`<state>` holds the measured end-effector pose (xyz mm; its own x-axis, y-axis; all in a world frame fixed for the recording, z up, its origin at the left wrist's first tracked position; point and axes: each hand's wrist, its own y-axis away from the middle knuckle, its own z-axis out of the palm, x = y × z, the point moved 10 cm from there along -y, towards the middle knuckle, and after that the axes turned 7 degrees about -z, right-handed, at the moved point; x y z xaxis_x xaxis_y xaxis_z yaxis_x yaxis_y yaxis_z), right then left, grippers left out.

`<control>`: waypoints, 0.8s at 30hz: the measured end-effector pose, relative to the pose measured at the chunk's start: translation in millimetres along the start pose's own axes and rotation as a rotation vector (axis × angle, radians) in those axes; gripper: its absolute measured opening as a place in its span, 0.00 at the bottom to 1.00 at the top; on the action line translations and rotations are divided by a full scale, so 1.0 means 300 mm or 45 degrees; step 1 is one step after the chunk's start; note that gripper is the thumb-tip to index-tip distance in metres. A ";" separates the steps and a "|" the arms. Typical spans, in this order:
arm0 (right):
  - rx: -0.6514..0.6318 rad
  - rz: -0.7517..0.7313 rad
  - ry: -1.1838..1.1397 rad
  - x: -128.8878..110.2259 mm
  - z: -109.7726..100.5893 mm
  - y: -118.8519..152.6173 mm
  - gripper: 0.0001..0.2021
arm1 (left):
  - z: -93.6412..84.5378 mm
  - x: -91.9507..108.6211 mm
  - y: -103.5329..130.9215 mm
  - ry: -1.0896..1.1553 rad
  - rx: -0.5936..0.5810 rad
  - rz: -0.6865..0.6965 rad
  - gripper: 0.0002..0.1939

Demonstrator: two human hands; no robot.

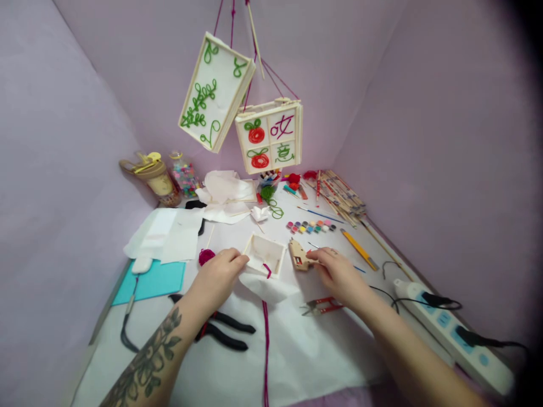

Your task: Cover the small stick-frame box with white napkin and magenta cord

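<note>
My left hand [224,271] is closed with its fingertips at the left side of a small white-lined wooden box [278,257]. The box has an open top, and a piece of magenta yarn [267,270] lies over its near wall. A loose sheet of white paper [269,288] sticks out below it. My right hand [337,274] pinches the rear of a beige glue gun [297,254], which is just right of the box. Red-handled thread snips [324,306] lie beneath my right wrist. Black-handled pliers [227,333] are beside my left forearm, partly hidden by it.
Two decorated lantern boxes [216,93] hang above the table's back. A power strip [458,333] with black cords runs along the right edge. Paint pots [311,227], a yellow cutter [358,249], magenta yarn ball [206,257] and turquoise sheet [165,282] lie around.
</note>
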<state>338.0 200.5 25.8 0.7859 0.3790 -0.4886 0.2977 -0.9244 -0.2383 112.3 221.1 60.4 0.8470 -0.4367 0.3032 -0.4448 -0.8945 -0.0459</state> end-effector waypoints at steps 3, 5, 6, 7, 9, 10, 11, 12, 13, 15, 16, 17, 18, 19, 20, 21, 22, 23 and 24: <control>-0.028 -0.021 -0.128 -0.020 0.025 -0.004 0.17 | 0.007 0.057 0.043 0.029 -0.019 0.015 0.14; -0.019 -0.018 -0.155 -0.023 0.036 -0.002 0.19 | 0.012 0.097 0.077 0.115 -0.017 0.031 0.13; -0.003 -0.012 -0.161 -0.021 0.037 0.001 0.20 | 0.018 0.114 0.095 0.181 -0.026 0.039 0.13; 0.016 -0.005 -0.168 -0.016 0.036 0.004 0.20 | 0.024 0.126 0.111 0.255 -0.031 0.043 0.13; 0.066 0.023 -0.192 -0.001 0.024 0.014 0.19 | 0.019 0.119 0.136 0.370 0.052 -0.003 0.16; 0.094 0.051 -0.212 0.011 0.016 0.020 0.18 | 0.009 0.099 0.146 0.393 0.144 -0.058 0.20; 0.125 0.095 -0.243 0.025 0.007 0.028 0.16 | -0.001 0.072 0.155 0.397 0.245 -0.124 0.27; 0.163 0.152 -0.293 0.040 -0.002 0.036 0.14 | -0.002 0.045 0.161 0.396 0.324 -0.188 0.34; 0.207 0.210 -0.370 0.055 -0.009 0.045 0.12 | 0.008 0.021 0.163 0.409 0.359 -0.242 0.43; 0.302 0.287 -0.598 0.070 -0.012 0.061 0.10 | 0.068 -0.011 0.148 0.519 0.276 -0.312 0.56; 0.339 0.302 -0.728 0.069 -0.005 0.065 0.11 | 0.103 -0.021 0.138 0.597 0.212 -0.339 0.59; 0.354 0.305 -0.848 0.062 0.008 0.067 0.14 | 0.131 -0.026 0.130 0.667 0.168 -0.362 0.59; 0.349 0.303 -0.946 0.052 0.026 0.066 0.18 | 0.150 -0.029 0.123 0.718 0.151 -0.376 0.59; 0.329 0.302 -1.010 0.039 0.045 0.064 0.21 | 0.160 -0.026 0.117 0.747 0.157 -0.375 0.58; 0.298 0.304 -1.042 0.026 0.066 0.062 0.24 | 0.161 -0.020 0.113 0.756 0.179 -0.355 0.57; 0.270 0.308 -1.054 0.014 0.083 0.060 0.27 | 0.157 -0.010 0.110 0.752 0.210 -0.321 0.57; 0.248 0.313 -1.060 0.003 0.097 0.059 0.30 | 0.147 0.001 0.109 0.744 0.247 -0.274 0.57; 0.230 0.321 -1.075 -0.006 0.109 0.059 0.31 | 0.129 0.012 0.109 0.733 0.299 -0.213 0.58; 0.216 0.332 -1.109 -0.012 0.119 0.060 0.32 | 0.101 0.024 0.111 0.709 0.365 -0.136 0.58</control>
<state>321.1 184.0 -6.8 0.1116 0.1208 -0.9864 0.0313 -0.9925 -0.1181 112.4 185.1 32.1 0.5694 -0.2973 0.7664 -0.2055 -0.9542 -0.2175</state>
